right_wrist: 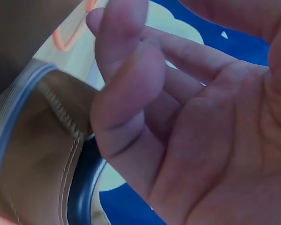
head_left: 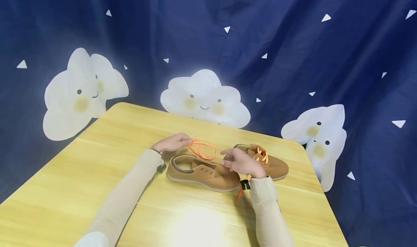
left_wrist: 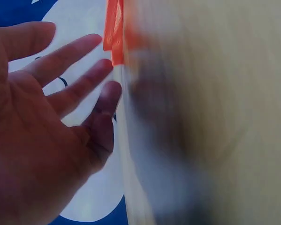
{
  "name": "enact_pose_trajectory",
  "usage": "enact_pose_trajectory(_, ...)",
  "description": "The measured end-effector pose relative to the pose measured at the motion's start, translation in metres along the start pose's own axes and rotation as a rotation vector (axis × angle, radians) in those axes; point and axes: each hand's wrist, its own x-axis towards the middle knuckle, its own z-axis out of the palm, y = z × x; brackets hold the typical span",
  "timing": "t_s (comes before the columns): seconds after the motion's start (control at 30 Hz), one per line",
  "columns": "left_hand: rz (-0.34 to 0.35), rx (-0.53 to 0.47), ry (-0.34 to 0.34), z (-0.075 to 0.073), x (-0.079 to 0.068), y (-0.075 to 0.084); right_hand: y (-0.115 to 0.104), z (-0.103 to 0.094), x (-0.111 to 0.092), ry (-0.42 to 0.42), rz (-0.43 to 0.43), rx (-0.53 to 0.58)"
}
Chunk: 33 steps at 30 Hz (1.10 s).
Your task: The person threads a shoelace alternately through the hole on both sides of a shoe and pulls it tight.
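Observation:
A tan shoe with bare eyelets stands on the table, its toe pointing right. Behind it, an orange shoelace lies in a loose loop. My left hand is at the left end of that loop; the left wrist view has its fingers extended, with fingertips right beside the shoelace. Over the toe of the unlaced shoe hovers my right hand. Its fingers are loosely bent and hold nothing in the right wrist view, where part of a tan shoe shows at the left.
A second tan shoe, threaded with orange laces, stands to the right, partly behind my right hand. An orange-red lace end shows near my right wrist. Beyond the wooden table hangs a blue curtain with clouds.

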Motion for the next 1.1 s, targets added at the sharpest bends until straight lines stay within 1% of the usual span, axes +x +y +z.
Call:
enact_pose_trajectory(0.07,0.02,0.019,-0.008,0.001,0.001,0.003,-0.001,0.0,0.004,0.012,0.009,0.021)
enact_pose_trajectory(0.17,0.052,0.072,-0.027,0.002,0.001,0.009,-0.004,0.002,0.01,0.014,0.001,0.065)
enact_pose_trajectory(0.3,0.058,0.133,-0.06,0.005,-0.001,0.013,-0.008,0.004,0.014,0.019,0.019,0.094)
enact_pose_trajectory(0.4,0.045,0.15,-0.076,0.005,-0.001,0.013,-0.007,0.005,0.015,0.018,0.016,0.098)
enact_pose_trajectory(0.53,-0.005,0.097,-0.064,0.0,-0.004,0.014,-0.003,0.005,0.016,0.022,-0.004,0.09)
enact_pose_trajectory(0.6,-0.03,0.057,-0.039,-0.002,-0.006,0.015,-0.001,0.005,0.016,0.033,-0.001,0.092)
enact_pose_trajectory(0.7,-0.05,0.006,0.02,-0.007,-0.007,0.015,-0.001,0.006,0.017,0.064,0.015,0.098)
enact_pose_trajectory(0.8,-0.098,-0.081,0.124,-0.01,-0.009,0.016,-0.001,0.008,0.018,0.101,0.022,0.109)
enact_pose_trajectory(0.9,-0.133,-0.173,0.248,-0.013,-0.01,0.018,0.0,0.012,0.021,0.157,-0.016,0.078)
enact_pose_trajectory(0.97,-0.122,-0.22,0.31,-0.017,-0.012,0.023,-0.002,0.016,0.023,0.206,-0.043,0.06)
enact_pose_trajectory(1.0,-0.103,-0.254,0.326,-0.019,-0.013,0.028,-0.004,0.017,0.025,0.235,-0.056,0.057)
enact_pose_trajectory(1.07,-0.051,-0.341,0.335,-0.025,-0.017,0.041,-0.008,0.02,0.027,0.292,-0.068,0.077)
enact_pose_trajectory(1.1,-0.018,-0.379,0.33,-0.028,-0.019,0.049,-0.011,0.022,0.029,0.315,-0.075,0.104)
